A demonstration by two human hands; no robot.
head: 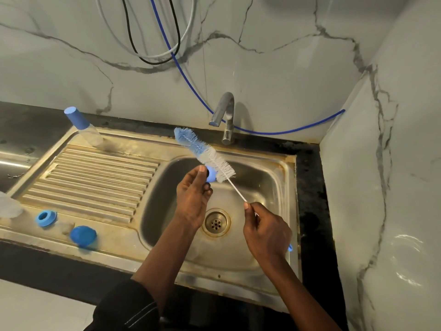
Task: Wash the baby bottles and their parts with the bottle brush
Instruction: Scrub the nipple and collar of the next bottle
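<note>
Head view: over a steel sink (284, 168), the left hand (193, 199) pinches a small blue bottle part (211, 176) against the bristles of a bottle brush (205, 154). The right hand (266, 230) grips the brush's thin handle. Left of the left hand, a blue ring (45, 218), a blue cap (83, 236) and a capped bottle (83, 126) sit on the drainboard (100, 173).

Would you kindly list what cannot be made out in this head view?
Head view:
The small blue part in the left hand: partly covered by that hand and the bottle brush bristles; its kind is unclear.
Its handle: mostly hidden inside the right hand.
The clear item at the left edge: cut off, blurred.
</note>
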